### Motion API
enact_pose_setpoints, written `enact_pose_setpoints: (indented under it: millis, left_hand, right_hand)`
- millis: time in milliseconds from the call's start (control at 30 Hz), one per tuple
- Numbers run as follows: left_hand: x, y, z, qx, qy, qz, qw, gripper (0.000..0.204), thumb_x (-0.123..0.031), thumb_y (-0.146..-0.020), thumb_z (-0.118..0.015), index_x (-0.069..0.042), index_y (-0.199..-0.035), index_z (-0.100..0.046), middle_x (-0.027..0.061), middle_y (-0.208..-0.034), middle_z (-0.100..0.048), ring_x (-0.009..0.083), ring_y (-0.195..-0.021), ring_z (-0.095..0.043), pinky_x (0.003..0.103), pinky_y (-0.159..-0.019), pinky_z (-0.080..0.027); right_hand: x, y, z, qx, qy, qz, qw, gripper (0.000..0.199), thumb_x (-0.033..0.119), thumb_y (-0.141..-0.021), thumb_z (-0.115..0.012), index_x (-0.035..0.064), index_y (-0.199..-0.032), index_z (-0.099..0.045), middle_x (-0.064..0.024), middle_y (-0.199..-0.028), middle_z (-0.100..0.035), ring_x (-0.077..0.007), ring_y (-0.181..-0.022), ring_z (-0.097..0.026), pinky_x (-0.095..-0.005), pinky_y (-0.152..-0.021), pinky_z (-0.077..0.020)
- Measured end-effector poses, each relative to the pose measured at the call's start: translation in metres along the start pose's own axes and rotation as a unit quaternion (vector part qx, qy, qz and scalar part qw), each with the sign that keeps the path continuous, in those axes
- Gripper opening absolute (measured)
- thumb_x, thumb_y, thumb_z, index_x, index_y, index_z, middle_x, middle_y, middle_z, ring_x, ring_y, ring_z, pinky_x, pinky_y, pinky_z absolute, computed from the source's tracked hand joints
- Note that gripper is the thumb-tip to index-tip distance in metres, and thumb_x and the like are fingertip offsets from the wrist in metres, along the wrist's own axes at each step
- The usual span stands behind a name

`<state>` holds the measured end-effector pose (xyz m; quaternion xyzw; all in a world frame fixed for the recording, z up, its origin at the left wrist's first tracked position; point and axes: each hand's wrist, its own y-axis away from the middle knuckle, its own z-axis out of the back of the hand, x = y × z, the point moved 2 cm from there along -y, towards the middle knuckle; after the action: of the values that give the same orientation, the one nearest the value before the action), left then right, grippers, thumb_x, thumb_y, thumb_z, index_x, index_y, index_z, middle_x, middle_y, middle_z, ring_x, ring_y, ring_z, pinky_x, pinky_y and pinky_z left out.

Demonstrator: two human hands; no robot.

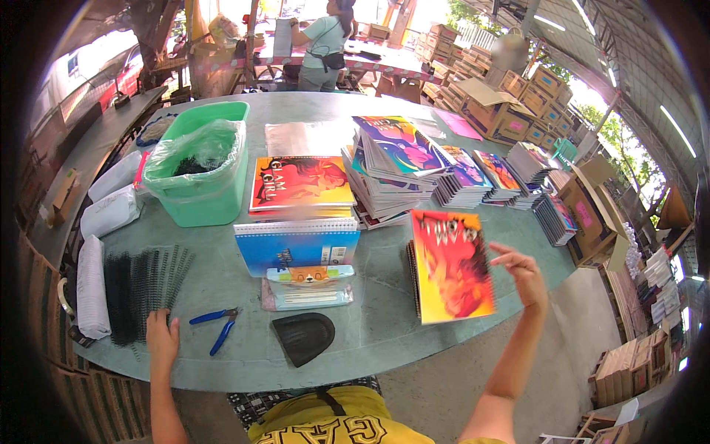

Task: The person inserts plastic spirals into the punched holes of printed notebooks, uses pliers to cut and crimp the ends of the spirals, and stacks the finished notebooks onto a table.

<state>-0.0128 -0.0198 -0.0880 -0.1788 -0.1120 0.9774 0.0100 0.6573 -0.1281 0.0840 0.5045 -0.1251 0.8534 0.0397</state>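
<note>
My left hand (163,334) rests at the near end of a row of black plastic binding coils (144,285), thumb a little apart from the fingers. To the right, my right hand (523,275) is open, its fingers stretched toward the edge of a red and yellow notebook (453,266). That notebook lies on a small stack, with black coils showing along its left side. Blue-handled pliers (222,325) lie open beside my left hand. Closer to the middle are a curved black pad (305,338) and a pack of wipes (309,287).
A green bin (200,200) lined with plastic holds black bits. Behind the wipes stand a blue notebook (296,244) and red notebooks (302,181). Stacks of colourful notebooks (396,166) run rightward to a cardboard box (592,214). White rolls (92,288) line the left. A person (325,44) stands beyond the table.
</note>
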Motion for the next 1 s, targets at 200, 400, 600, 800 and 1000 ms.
enact_pose_setpoints:
  millis: [200, 400, 600, 800, 1000]
  left_hand:
    - [0.003, 0.004, -0.011, -0.04, -0.077, 0.018, 0.996, 0.035, -0.009, -0.075, -0.066, 0.003, -0.105, -0.052, 0.0229, -0.097, -0.053, 0.0402, -0.092, -0.052, 0.045, -0.08, -0.042]
    - [0.037, 0.0, -0.017, -0.013, -0.128, 0.105, 0.986, 0.027, -0.015, -0.079, -0.063, 0.005, -0.094, -0.053, 0.0238, -0.093, -0.056, 0.0421, -0.088, -0.056, 0.046, -0.075, -0.044]
    - [-0.005, -0.024, 0.024, -0.135, -0.143, 0.02, 0.98, 0.017, -0.015, -0.09, -0.05, -0.002, -0.098, -0.057, 0.0204, -0.099, -0.055, 0.0387, -0.092, -0.054, 0.047, -0.075, -0.043]
    - [-0.051, -0.05, 0.027, -0.268, 0.046, -0.067, 0.96, 0.022, -0.016, -0.092, -0.05, -0.003, -0.11, -0.052, 0.0118, -0.093, -0.054, 0.0272, -0.083, -0.056, 0.037, -0.073, -0.045]
    - [-0.096, -0.07, 0.111, -0.256, 0.598, -0.01, 0.759, 0.024, -0.01, -0.086, -0.062, -0.006, -0.108, -0.057, 0.0071, -0.089, -0.059, 0.0103, -0.078, -0.056, 0.023, -0.066, -0.046]
  right_hand:
    - [-0.124, 0.04, -0.03, -0.319, 0.088, -0.123, 0.936, 0.028, 0.006, -0.084, -0.06, -0.0037, -0.111, -0.059, -0.0105, -0.095, -0.066, -0.0155, -0.085, -0.061, -0.0264, -0.077, -0.0479]
    - [-0.136, 0.046, -0.021, -0.378, 0.08, -0.135, 0.912, 0.021, 0.004, -0.084, -0.061, -0.0047, -0.103, -0.062, -0.0105, -0.093, -0.066, -0.0145, -0.082, -0.061, -0.0265, -0.074, -0.0489]
    - [-0.039, -0.005, -0.084, -0.323, 0.489, 0.07, 0.807, 0.031, 0.004, -0.08, -0.064, 0.0002, -0.11, -0.06, -0.016, -0.114, -0.06, -0.0295, -0.105, -0.056, -0.0363, -0.09, -0.0437]
    - [0.117, -0.077, -0.29, -0.035, 0.204, 0.394, 0.896, 0.039, 0.018, -0.078, -0.068, 0.0047, -0.113, -0.058, -0.0161, -0.119, -0.055, -0.0315, -0.113, -0.05, -0.0424, -0.096, -0.0401]
    - [0.125, -0.121, -0.364, 0.113, 0.217, 0.322, 0.915, 0.017, 0.011, -0.078, -0.062, 0.0041, -0.094, -0.06, -0.0122, -0.093, -0.063, -0.0316, -0.092, -0.058, -0.0412, -0.08, -0.0459]
